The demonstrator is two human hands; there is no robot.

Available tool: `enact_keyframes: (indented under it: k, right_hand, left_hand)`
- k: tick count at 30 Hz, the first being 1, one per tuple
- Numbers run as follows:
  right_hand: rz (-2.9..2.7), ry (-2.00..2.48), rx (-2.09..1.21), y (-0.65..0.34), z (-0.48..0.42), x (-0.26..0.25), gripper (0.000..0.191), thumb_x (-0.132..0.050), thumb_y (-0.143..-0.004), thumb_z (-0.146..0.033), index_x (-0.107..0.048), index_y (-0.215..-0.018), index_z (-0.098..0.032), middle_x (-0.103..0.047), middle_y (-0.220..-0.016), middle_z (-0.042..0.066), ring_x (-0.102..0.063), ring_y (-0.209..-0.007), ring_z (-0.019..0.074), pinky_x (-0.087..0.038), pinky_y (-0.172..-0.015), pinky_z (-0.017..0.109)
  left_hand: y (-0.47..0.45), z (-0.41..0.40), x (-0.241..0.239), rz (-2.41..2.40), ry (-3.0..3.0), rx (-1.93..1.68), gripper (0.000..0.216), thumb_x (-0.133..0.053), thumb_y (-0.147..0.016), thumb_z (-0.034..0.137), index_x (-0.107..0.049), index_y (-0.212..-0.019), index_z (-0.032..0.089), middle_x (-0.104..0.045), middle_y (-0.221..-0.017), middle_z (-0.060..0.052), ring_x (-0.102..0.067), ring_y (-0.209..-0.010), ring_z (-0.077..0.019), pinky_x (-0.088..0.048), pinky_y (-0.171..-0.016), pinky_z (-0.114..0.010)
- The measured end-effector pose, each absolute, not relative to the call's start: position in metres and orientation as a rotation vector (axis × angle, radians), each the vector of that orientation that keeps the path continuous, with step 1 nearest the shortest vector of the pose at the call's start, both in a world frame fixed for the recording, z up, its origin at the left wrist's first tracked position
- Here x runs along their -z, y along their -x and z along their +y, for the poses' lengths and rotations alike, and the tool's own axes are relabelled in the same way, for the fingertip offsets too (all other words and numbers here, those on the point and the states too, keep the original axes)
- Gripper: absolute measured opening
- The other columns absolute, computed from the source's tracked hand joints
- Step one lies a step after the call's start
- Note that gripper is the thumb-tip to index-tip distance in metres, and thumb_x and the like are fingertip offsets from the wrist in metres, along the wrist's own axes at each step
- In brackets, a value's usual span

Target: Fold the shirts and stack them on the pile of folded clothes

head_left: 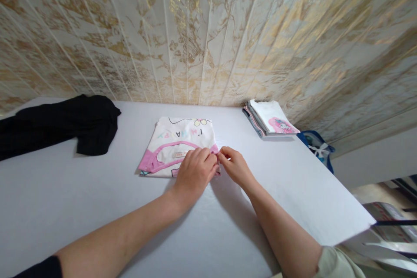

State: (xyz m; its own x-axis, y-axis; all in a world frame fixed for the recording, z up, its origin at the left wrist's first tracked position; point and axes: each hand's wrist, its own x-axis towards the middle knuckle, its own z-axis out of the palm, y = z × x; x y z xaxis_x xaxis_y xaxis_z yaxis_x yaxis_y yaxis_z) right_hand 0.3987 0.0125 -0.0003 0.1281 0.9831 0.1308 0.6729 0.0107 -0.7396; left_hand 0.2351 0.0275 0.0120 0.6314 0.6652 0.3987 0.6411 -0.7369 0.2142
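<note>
Pinch grip: right hand point(235, 167) closed on the right edge of the folded shirt point(180, 136); left hand point(193, 173) over it, hold hidden. White table point(81, 195): folded shirt near centre, lettering up. Pink neckline point(177, 142): could skew if the hands pull unevenly.

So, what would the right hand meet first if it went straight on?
The right hand would probably meet the folded shirt at its fingers, then the left hand; exact depth is unclear.
</note>
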Motion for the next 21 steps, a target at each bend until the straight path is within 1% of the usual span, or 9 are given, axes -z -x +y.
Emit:
enact_keyframes:
  k: [3,7,11,14,16,18,19,21]
  right_hand:
    - [-1.592,1.711,-0.596,-0.399,0.013,0.000,0.027,-0.043,-0.085,-0.030,-0.042,-0.059,-0.021,-0.048,-0.060,-0.004,-0.046,-0.063,0.0130,-0.033,-0.059,0.024]
    - [-1.547,1.681,-0.657,-0.396,0.012,-0.003,0.027,-0.043,-0.085,-0.030,-0.047,-0.060,-0.021,-0.050,-0.060,-0.004,-0.046,-0.062,0.0128,-0.033,-0.060,0.024]
    - [-1.531,1.672,-0.685,-0.394,0.011,-0.004,0.030,-0.045,-0.086,-0.033,-0.047,-0.059,-0.020,-0.048,-0.058,-0.004,-0.046,-0.061,0.0125,-0.033,-0.058,0.023]
    - [-1.518,1.710,-0.712,-0.395,0.010,-0.001,0.029,-0.045,-0.085,-0.033,-0.048,-0.059,-0.020,-0.051,-0.058,-0.003,-0.049,-0.061,0.0131,-0.036,-0.059,0.024]
    - [-1.500,1.739,-0.751,-0.395,0.010,0.002,0.021,-0.047,-0.084,-0.031,-0.049,-0.065,-0.021,-0.056,-0.061,-0.003,-0.053,-0.061,0.0132,-0.038,-0.059,0.024]
    - [-1.467,1.753,-0.774,-0.395,0.010,0.005,0.008,-0.050,-0.082,-0.028,-0.051,-0.079,-0.021,-0.061,-0.071,-0.003,-0.056,-0.059,0.0123,-0.040,-0.057,0.024]
    - [-1.453,1.753,-0.774,-0.394,0.010,0.006,0.010,-0.051,-0.081,-0.027,-0.051,-0.089,-0.021,-0.063,-0.079,-0.002,-0.056,-0.058,0.0116,-0.041,-0.055,0.024]
    - [-1.467,1.745,-0.716,-0.393,0.010,0.008,0.025,-0.051,-0.081,-0.026,-0.049,-0.105,-0.022,-0.062,-0.094,0.000,-0.056,-0.058,0.0104,-0.043,-0.056,0.024]
  left_hand:
    - [-0.236,0.026,-0.009,1.116,-2.842,-0.674,0.004,-0.056,-0.092,0.023,-0.059,-0.093,0.021,-0.059,-0.093,-0.005,-0.053,-0.091,-0.0232,-0.039,-0.078,-0.037]
    - [-0.240,0.032,0.001,1.222,-2.891,-0.620,0.008,-0.056,-0.090,0.020,-0.060,-0.098,0.020,-0.059,-0.094,-0.006,-0.052,-0.093,-0.0249,-0.038,-0.080,-0.039]
    - [-0.244,0.038,0.008,1.222,-2.930,-0.666,0.012,-0.049,-0.094,0.018,-0.060,-0.095,0.020,-0.059,-0.091,-0.006,-0.052,-0.091,-0.0243,-0.037,-0.081,-0.039]
    - [-0.243,0.041,0.007,1.197,-2.932,-0.722,0.015,-0.046,-0.096,0.019,-0.060,-0.090,0.020,-0.059,-0.089,-0.006,-0.053,-0.090,-0.0237,-0.037,-0.082,-0.039]
    - [-0.240,0.040,0.006,1.213,-2.947,-0.738,0.015,-0.046,-0.095,0.018,-0.060,-0.090,0.021,-0.059,-0.089,-0.006,-0.053,-0.090,-0.0233,-0.037,-0.083,-0.039]
    - [-0.238,0.039,0.006,1.230,-2.973,-0.715,0.013,-0.047,-0.094,0.017,-0.059,-0.090,0.021,-0.059,-0.090,-0.005,-0.053,-0.089,-0.0232,-0.036,-0.084,-0.039]
    - [-0.237,0.038,0.006,1.228,-2.984,-0.696,0.013,-0.048,-0.094,0.017,-0.059,-0.091,0.021,-0.059,-0.090,-0.005,-0.053,-0.089,-0.0232,-0.036,-0.083,-0.039]
    - [-0.237,0.037,0.007,1.202,-2.992,-0.664,0.011,-0.049,-0.094,0.016,-0.059,-0.091,0.020,-0.059,-0.090,-0.005,-0.053,-0.090,-0.0231,-0.036,-0.082,-0.038]
